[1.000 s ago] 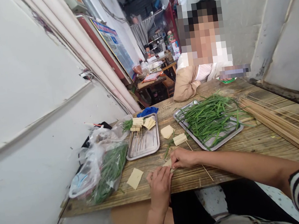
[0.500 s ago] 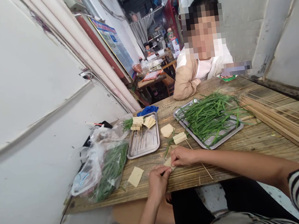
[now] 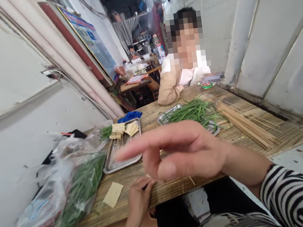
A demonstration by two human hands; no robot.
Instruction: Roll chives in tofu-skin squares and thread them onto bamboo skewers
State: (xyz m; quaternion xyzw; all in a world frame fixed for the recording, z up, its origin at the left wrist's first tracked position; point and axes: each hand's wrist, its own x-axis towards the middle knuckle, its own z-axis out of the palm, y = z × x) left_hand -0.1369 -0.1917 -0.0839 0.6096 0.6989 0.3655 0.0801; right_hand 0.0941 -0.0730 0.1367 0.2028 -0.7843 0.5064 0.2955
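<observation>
Sheets [image 3: 113, 194] are seen in two places: one is laid flat on the table [image 3: 292, 138], just beside the left hand [image 3: 139, 194], and a few are overlapped in the left tray [image 3: 126, 166], their exact count not made out. By the left hand, thumb and forefinger are brought together low over the table; what is pinched between them cannot be told, since the tips are partly blocked by the right hand [image 3: 183, 150]. The right hand is held up close to the camera, well above the table, its index finger stretched out and parted from the curled thumb and other fingers.

Two trays are set on the table. In the left one, rolls [image 3: 118, 128] on sticks are laid beside the sheets; in the right tray [image 3: 216, 131], one heap of greens [image 3: 190, 110] is piled. To its right, one bundle of sticks [image 3: 248, 125] is spread, too many to count. One blue cloth [image 3: 129, 116] is bunched behind the left tray. More greens are held in a clear bag [image 3: 81, 192]. Opposite, one person [image 3: 171, 83] is seated.
</observation>
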